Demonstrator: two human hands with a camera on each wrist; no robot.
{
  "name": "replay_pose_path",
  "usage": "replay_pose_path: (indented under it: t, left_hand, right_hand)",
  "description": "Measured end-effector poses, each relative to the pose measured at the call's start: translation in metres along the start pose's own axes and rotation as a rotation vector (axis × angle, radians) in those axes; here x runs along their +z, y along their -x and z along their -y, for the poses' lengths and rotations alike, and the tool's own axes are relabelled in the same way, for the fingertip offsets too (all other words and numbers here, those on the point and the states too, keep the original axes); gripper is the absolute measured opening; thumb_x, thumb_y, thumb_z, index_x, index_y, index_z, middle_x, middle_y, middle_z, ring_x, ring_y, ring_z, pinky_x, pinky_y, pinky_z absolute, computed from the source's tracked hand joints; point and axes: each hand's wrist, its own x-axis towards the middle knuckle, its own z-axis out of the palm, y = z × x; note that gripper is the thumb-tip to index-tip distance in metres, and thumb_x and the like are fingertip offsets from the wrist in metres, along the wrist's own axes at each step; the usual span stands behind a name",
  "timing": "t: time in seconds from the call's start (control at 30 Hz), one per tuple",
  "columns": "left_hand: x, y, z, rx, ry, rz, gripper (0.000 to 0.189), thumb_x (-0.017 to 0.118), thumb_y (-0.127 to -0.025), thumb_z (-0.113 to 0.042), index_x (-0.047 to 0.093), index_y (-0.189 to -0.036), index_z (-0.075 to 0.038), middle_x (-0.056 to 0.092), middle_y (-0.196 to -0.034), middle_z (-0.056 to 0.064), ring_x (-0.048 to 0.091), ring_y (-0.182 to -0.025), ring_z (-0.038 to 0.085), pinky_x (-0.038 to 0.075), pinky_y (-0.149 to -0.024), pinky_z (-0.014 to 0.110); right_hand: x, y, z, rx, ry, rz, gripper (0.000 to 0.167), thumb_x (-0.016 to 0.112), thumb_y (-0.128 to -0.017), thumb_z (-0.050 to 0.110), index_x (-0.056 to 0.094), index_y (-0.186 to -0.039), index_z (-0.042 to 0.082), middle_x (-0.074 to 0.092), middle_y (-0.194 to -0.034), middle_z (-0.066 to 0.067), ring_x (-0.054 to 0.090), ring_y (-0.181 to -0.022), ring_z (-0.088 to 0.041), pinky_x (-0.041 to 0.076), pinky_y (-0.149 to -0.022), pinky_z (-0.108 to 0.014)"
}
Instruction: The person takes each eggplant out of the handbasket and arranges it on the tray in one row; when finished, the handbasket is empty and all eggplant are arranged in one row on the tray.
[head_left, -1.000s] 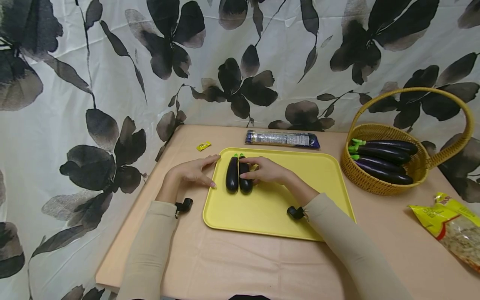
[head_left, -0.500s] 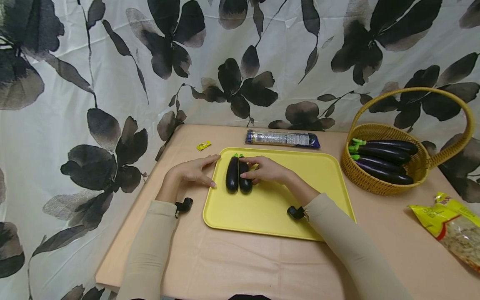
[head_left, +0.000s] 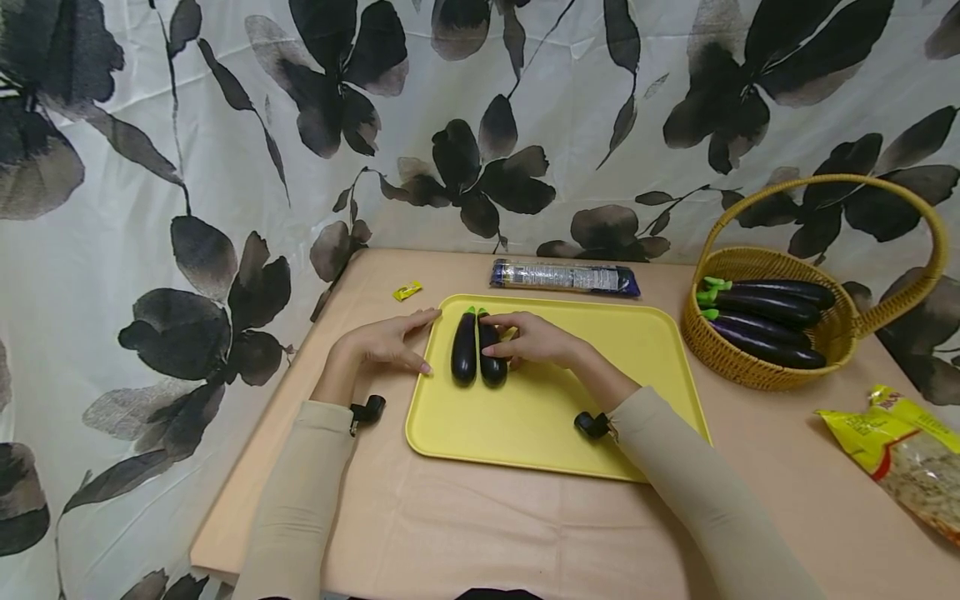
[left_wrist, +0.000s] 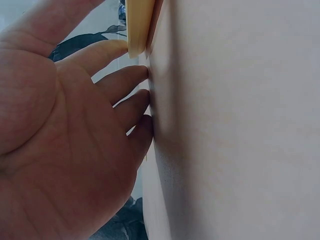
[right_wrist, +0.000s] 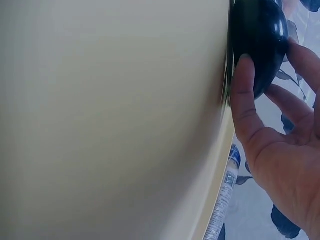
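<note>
Two dark purple eggplants lie side by side, green stem ends away from me, near the left end of a yellow tray. My right hand pinches the right eggplant between thumb and fingers; its rounded end also shows in the right wrist view. Beside it, apparently untouched, is the left eggplant. My left hand rests at the tray's left edge with fingers spread and the thumb over the rim. In the left wrist view, several fingertips of that hand touch the table, and one meets the tray's edge.
A wicker basket holding several eggplants stands right of the tray. Behind the tray lies a long blue-and-clear packet. A small yellow wrapper is at the back left, and a yellow bag at the right edge.
The near end of the right eggplant has shifted very slightly to the right with my right hand's fingers. My left hand, the tray and the left eggplant look still.
</note>
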Motion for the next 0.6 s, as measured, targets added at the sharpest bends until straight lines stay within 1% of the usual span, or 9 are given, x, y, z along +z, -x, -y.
replay_pose_path:
  t: [0.13,0.23,0.4,0.6]
  left_hand:
    - [-0.0012,0.0003,0.0,0.0,0.002,0.002,0.125,0.097,-0.071,-0.043,0.021,-0.168,-0.023,0.009,-0.177,0.002,0.003,-0.164,0.025,0.007,-0.132,0.051]
    - [-0.0017,0.0003,-0.0001,-0.001,0.004,0.004,0.125,0.097,-0.071,-0.042,0.021,-0.168,-0.022,0.009,-0.177,0.003,0.002,-0.164,0.026,0.006,-0.132,0.052]
    - [-0.002,0.0004,-0.0009,-0.003,0.005,0.001,0.124,0.097,-0.071,-0.04,0.021,-0.168,-0.021,0.01,-0.177,0.003,0.002,-0.164,0.026,0.005,-0.132,0.051]
    - [-0.0012,0.0009,-0.0012,-0.006,0.01,-0.001,0.125,0.097,-0.07,-0.041,0.021,-0.168,-0.022,0.01,-0.177,0.002,0.002,-0.164,0.025,0.005,-0.133,0.051]
  right_hand:
    - [0.0016,-0.0029,-0.0008,-0.002,-0.037,0.019,0.069,0.073,-0.099,0.023,0.042,-0.16,0.011,0.055,-0.133,-0.021,0.072,-0.08,-0.026,0.064,-0.076,-0.038]
    - [0.0029,-0.0032,0.0,-0.008,-0.051,0.024,0.069,0.072,-0.1,0.021,0.042,-0.16,0.01,0.055,-0.131,-0.021,0.071,-0.086,-0.025,0.064,-0.077,-0.039]
    - [0.0029,-0.0023,0.0007,-0.008,-0.017,0.022,0.068,0.071,-0.1,0.023,0.042,-0.16,0.012,0.057,-0.126,-0.018,0.066,-0.083,-0.026,0.063,-0.074,-0.04]
    - [0.0024,-0.0002,0.0026,-0.01,0.0,0.019,0.069,0.071,-0.1,0.026,0.041,-0.161,0.014,0.056,-0.127,-0.019,0.066,-0.078,-0.027,0.062,-0.071,-0.039]
